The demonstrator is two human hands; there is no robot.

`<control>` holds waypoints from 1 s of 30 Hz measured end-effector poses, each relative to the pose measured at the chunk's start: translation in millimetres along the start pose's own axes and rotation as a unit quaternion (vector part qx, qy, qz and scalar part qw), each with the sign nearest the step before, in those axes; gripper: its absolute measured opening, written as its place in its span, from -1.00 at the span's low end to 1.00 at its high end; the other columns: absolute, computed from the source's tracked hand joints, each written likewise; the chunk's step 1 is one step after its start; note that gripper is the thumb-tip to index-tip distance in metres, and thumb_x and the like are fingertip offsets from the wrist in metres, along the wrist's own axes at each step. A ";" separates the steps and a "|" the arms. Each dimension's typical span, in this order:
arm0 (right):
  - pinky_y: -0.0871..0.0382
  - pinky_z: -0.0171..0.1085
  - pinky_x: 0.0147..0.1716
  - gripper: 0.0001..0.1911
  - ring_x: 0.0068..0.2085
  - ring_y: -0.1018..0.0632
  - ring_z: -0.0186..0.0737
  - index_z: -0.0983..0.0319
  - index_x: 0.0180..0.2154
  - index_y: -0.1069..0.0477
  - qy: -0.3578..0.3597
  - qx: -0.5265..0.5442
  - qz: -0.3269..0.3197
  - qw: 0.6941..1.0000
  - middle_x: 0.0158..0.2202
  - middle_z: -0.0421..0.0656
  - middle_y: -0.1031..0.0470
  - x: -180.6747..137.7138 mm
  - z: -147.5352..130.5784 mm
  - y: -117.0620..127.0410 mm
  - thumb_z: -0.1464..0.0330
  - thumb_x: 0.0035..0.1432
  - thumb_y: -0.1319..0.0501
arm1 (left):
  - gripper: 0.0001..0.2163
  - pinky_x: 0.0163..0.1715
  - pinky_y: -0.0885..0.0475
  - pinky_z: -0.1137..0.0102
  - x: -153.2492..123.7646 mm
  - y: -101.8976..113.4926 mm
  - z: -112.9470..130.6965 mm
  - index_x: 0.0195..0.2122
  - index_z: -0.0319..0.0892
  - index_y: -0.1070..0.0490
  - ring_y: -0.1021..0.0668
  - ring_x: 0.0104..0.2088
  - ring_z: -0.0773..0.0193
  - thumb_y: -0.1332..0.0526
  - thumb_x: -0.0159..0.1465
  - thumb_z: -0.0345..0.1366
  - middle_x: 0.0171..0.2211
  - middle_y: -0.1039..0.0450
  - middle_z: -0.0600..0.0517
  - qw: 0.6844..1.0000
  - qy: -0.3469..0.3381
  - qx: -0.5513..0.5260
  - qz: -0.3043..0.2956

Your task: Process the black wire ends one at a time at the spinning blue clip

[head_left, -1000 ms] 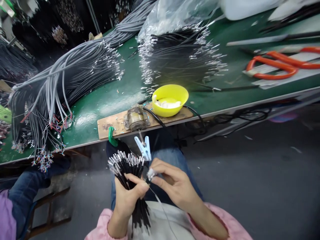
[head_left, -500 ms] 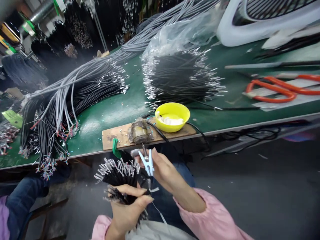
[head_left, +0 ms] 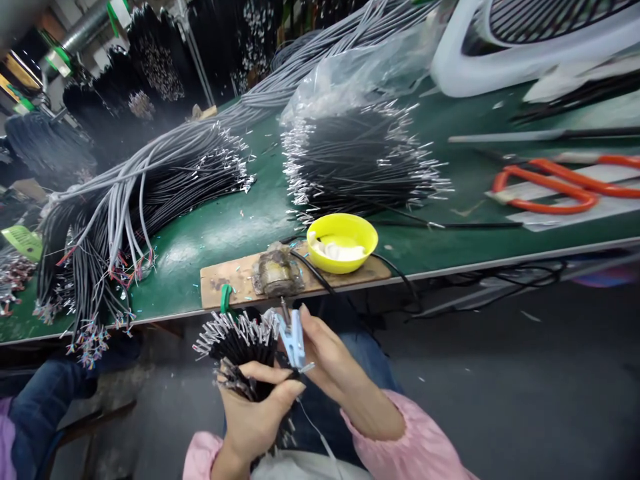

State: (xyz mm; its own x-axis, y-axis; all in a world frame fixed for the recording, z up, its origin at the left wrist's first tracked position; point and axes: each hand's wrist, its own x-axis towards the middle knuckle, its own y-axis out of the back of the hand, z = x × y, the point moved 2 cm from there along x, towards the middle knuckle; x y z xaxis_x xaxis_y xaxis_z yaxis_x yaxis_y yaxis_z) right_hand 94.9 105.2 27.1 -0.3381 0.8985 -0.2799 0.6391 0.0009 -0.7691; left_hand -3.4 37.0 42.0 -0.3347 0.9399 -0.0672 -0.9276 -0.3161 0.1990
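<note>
My left hand (head_left: 260,407) is closed around a thick bundle of black cables (head_left: 240,350), whose short stripped, silvery ends point up and left. A few loose light ends stick out by its thumb. Just right of the bundle, my right hand (head_left: 327,353) is bent round a light-blue clothespin-like clip (head_left: 294,339). The clip hangs at the metal shaft of a small motor (head_left: 277,272). My right fingertips are partly hidden behind the clip, so what they pinch cannot be made out. The motor is fixed on a wooden board (head_left: 227,280) at the table's edge.
A yellow bowl (head_left: 343,243) with white material stands on the board. Behind lie a cable pile (head_left: 360,157) and grey cables (head_left: 120,173) on the green table (head_left: 175,267). Orange-handled scissors (head_left: 545,187) and a white fan (head_left: 460,73) are right. Another person's leg (head_left: 45,407) shows left.
The cable bundle and my left hand have come up closer to the clip. My right fingers have slipped further behind the clip. The view has shifted slightly.
</note>
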 end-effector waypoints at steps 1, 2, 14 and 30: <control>-0.24 -0.34 -0.71 -0.57 -0.66 -0.40 -0.29 0.21 -0.63 -0.42 -0.006 0.001 0.007 1.000 -0.72 -0.25 -0.40 0.0 2.1 3.4 -0.02 -0.25 -0.36 | -0.85 -0.43 -0.52 0.32 -1.0 0.5 -0.5 -0.62 -0.16 -0.54 -0.58 -0.54 0.17 -0.41 -0.10 -0.20 -0.61 -0.58 0.01 1.000 0.005 -0.002 0.006; -0.28 -0.32 -0.67 -0.57 -0.61 -0.45 -0.24 0.21 -0.62 -0.43 -0.012 -0.001 0.009 1.000 -0.69 -0.22 -0.44 -0.3 4.2 7.1 -0.04 -0.23 -0.34 | -0.86 -0.41 -0.51 0.32 -2.1 1.0 -1.5 -0.62 -0.15 -0.54 -0.58 -0.54 0.18 -0.41 -0.10 -0.22 -0.60 -0.58 0.01 1.000 0.009 -0.006 0.009; -0.20 -0.33 -0.59 -0.62 -0.59 -0.31 -0.31 0.22 -0.62 -0.38 0.113 -0.248 0.082 0.959 -0.67 -0.25 -0.30 -40.0 20.7 55.3 0.06 -0.03 -0.27 | -0.75 -0.64 -0.34 0.45 -20.5 10.0 -28.9 -0.49 -0.21 -0.61 -0.40 -0.67 0.35 -0.37 -0.06 -0.12 -0.70 -0.46 0.03 0.994 0.105 -0.040 -0.002; -0.26 -0.21 -0.45 -0.81 -0.51 -0.36 -0.21 0.17 -0.55 -0.33 0.294 -0.520 -0.053 0.801 -0.59 -0.21 -0.35 -73.7 32.9 22.6 0.45 0.09 -0.15 | -0.84 -0.51 -0.41 0.42 -38.4 10.3 -32.8 -0.69 -0.23 -0.39 -0.44 -0.56 0.30 -0.37 -0.26 -0.50 -0.66 -0.37 0.09 0.973 0.226 0.033 -0.011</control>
State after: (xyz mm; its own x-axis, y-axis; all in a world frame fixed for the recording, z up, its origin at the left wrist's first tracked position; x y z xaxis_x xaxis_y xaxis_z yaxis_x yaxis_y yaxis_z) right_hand 111.5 24.6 11.4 -0.2410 0.9201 0.3087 0.9610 0.1819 0.2081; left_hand -5.5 -6.6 14.5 -0.3680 0.7884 -0.4930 -0.9275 -0.2735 0.2549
